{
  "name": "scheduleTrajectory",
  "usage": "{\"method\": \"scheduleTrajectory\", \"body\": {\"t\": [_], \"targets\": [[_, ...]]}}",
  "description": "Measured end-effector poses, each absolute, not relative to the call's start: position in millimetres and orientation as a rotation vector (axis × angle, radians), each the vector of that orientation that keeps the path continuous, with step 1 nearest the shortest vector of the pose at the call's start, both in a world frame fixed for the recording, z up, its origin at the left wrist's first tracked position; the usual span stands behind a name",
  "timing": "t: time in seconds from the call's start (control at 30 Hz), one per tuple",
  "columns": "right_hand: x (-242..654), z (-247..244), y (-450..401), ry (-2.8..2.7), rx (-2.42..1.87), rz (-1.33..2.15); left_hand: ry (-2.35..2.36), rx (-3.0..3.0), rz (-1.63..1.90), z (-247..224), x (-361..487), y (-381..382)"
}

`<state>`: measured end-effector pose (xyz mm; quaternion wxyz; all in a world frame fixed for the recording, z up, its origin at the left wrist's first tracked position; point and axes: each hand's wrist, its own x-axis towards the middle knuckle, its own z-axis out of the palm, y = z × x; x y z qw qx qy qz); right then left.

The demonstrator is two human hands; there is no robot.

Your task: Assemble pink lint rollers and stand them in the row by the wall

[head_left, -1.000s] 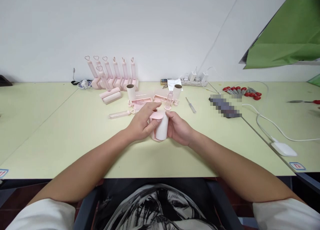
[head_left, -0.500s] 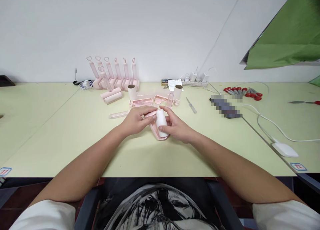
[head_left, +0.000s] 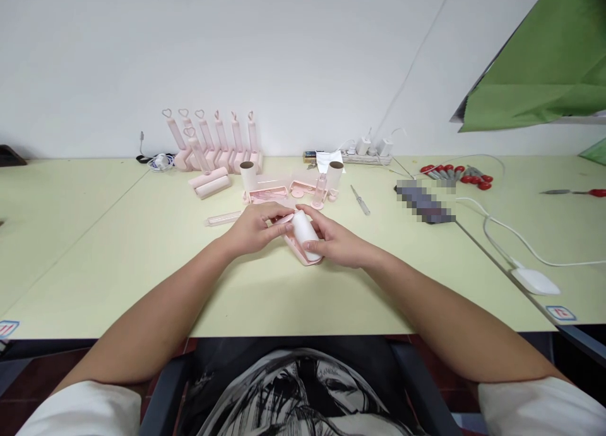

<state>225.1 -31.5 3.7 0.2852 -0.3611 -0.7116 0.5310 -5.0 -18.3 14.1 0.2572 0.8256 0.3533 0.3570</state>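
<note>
A white roll [head_left: 305, 233] lies tilted in an open pink casing [head_left: 296, 249] near the middle of the table. My right hand [head_left: 334, 237] is wrapped round the roll from the right, thumb on its lower part. On the left, my left hand [head_left: 259, 228] pinches a pink end piece [head_left: 283, 220] of the casing beside the roll's upper end. Just beyond my hands stand two cardboard-cored rolls [head_left: 247, 176], with open pink casings [head_left: 267, 195] and a clear pink handle [head_left: 320, 188] between them.
Several pink rollers [head_left: 220, 149] stand by the wall, one lying nearer [head_left: 211, 182]. A clear pink tube [head_left: 223, 219] is left of my hands. Rightward are a clear-handled tool [head_left: 360, 200], a dark pixelated object [head_left: 423, 201], red-handled tools [head_left: 468, 176] and a white cable [head_left: 521, 237].
The roll's upper end has tipped left, and it now lies more slanted in the casing. Both hands keep their hold with small finger shifts. The whole view has moved slightly.
</note>
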Motion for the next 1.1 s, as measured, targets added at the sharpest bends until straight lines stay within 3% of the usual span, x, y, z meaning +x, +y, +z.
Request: {"method": "scheduleTrajectory", "body": {"t": [0.37,1.1], "targets": [[225,15,-35,-1.908,-0.995,1.575,0.984,2.409,1.124,-3,5,-15],[228,20,-36,-2.033,-1.021,1.54,0.995,2.35,1.221,-10,13,-15]]}}
